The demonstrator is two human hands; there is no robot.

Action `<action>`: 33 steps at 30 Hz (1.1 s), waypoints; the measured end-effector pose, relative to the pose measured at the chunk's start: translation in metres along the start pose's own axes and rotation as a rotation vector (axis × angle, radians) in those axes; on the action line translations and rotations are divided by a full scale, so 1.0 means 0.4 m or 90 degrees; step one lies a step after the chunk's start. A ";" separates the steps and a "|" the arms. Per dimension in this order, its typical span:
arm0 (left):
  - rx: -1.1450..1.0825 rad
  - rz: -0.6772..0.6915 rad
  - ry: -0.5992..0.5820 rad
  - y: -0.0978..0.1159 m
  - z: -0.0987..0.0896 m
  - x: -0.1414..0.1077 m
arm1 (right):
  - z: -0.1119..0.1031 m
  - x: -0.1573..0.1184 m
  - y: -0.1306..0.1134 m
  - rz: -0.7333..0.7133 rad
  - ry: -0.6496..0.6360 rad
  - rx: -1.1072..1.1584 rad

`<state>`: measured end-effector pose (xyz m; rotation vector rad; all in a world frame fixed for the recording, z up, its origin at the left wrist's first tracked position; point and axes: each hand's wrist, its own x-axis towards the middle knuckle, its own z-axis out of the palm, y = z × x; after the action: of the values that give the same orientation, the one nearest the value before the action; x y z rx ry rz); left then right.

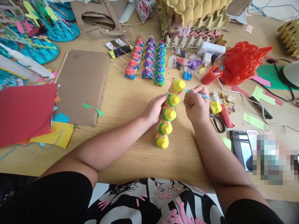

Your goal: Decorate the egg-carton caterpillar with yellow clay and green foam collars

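Observation:
A strip of egg carton cups runs away from me across the table, its tops covered in yellow and some sides in green. My left hand grips the strip from its left side near the second cup from the far end; the fingertips are hidden behind it. Just right of the far cup, my right hand is closed around a thin blue plastic stick, whose tip points at the strip without visibly touching it. Beside that hand lies a lump of yellow clay.
Beyond the strip stand three painted egg carton caterpillars with pins sticking out. Small clay packets, a red cup and a red plastic bag sit at the right. Scissors and a phone lie nearer; cardboard is left.

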<state>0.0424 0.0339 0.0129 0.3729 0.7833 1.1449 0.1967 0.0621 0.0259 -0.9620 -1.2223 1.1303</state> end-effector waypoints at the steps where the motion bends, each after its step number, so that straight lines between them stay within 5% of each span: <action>1: 0.003 0.012 0.002 -0.001 0.001 -0.001 | 0.000 0.000 0.006 -0.019 0.022 -0.037; 7: 0.029 0.023 -0.012 -0.012 -0.005 -0.002 | -0.001 -0.006 -0.016 -0.130 0.088 -0.248; 17: 0.070 0.077 -0.055 -0.020 -0.012 0.001 | 0.017 -0.039 -0.161 -0.147 -0.076 -0.556; 33: 0.144 0.087 -0.101 -0.029 -0.026 -0.003 | 0.002 -0.034 -0.193 -0.076 -0.167 -0.612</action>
<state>0.0422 0.0269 -0.0011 0.7077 0.7578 1.1412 0.2056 0.0335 0.0985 -1.4328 -2.0815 0.5418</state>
